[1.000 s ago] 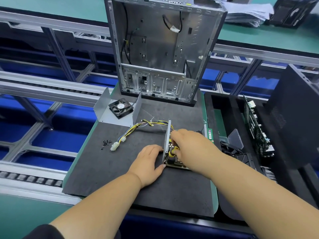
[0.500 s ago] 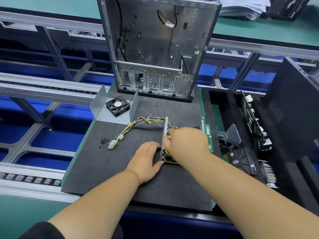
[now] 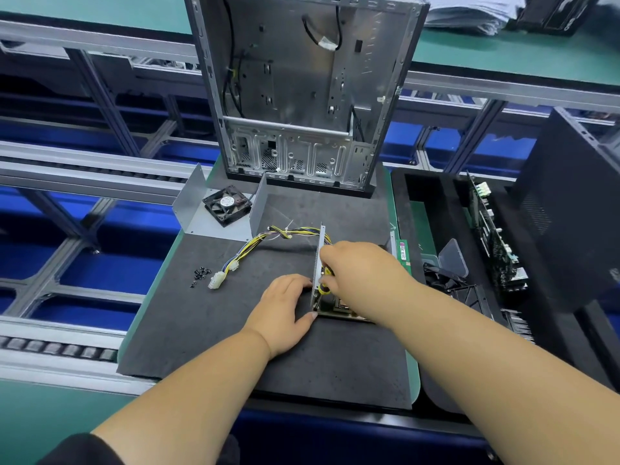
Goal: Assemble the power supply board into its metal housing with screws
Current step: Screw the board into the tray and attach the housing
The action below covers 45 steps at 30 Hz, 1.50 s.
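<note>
The metal housing sits on the dark mat with its thin left wall upright. The power supply board lies inside it, mostly hidden under my right hand. My right hand reaches over the board and grips a yellow-and-black screwdriver close to the wall. My left hand holds the housing from outside, with its fingers against the wall and its thumb at the near corner. A yellow and black cable bundle runs left from the housing to a white connector. Several small black screws lie beside it.
A bent metal cover holding a black fan sits at the mat's far left corner. An open PC case stands upright behind the mat. A green memory stick and a black tray of parts are to the right.
Both hands stay at the housing. My right hand has shifted slightly over the board, and the screwdriver's yellow handle shows below its fingers again. The camera view has moved a little.
</note>
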Each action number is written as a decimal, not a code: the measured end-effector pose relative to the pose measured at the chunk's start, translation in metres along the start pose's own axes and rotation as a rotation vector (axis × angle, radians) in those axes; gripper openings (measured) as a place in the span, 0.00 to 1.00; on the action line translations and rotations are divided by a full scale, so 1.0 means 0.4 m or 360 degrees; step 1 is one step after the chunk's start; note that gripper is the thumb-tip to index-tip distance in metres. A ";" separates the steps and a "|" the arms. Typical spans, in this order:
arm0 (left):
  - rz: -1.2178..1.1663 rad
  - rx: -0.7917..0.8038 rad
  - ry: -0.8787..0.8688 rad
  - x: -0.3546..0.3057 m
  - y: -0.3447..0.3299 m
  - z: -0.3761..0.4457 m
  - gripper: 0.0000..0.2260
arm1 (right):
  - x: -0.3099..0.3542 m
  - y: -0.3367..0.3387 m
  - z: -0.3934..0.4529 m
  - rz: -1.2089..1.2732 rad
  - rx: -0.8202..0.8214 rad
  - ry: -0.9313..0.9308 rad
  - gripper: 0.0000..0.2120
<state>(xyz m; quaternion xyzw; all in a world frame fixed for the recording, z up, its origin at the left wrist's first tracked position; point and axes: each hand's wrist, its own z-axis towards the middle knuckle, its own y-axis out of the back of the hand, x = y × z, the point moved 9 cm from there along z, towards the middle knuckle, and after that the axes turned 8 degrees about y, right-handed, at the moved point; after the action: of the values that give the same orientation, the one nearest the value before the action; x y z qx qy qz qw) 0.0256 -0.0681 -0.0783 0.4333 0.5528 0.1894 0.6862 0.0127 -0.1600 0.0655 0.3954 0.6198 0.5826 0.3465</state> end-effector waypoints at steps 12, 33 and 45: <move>-0.0001 0.0002 -0.0010 0.003 -0.002 0.000 0.24 | -0.030 -0.023 0.001 -0.0374 0.0059 -0.0341 0.26; -0.0014 0.0009 -0.0002 0.011 -0.008 0.004 0.23 | 0.007 -0.010 -0.005 0.0030 0.0072 0.0224 0.09; -0.0006 0.0014 -0.0006 0.019 -0.014 0.004 0.24 | -0.033 -0.023 0.017 -0.0249 0.0114 -0.0259 0.19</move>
<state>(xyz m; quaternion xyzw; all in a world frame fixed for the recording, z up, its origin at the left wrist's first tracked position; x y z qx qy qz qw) 0.0284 -0.0664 -0.0872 0.4355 0.5531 0.1849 0.6857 0.0239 -0.1686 0.0553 0.4038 0.6390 0.4972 0.4259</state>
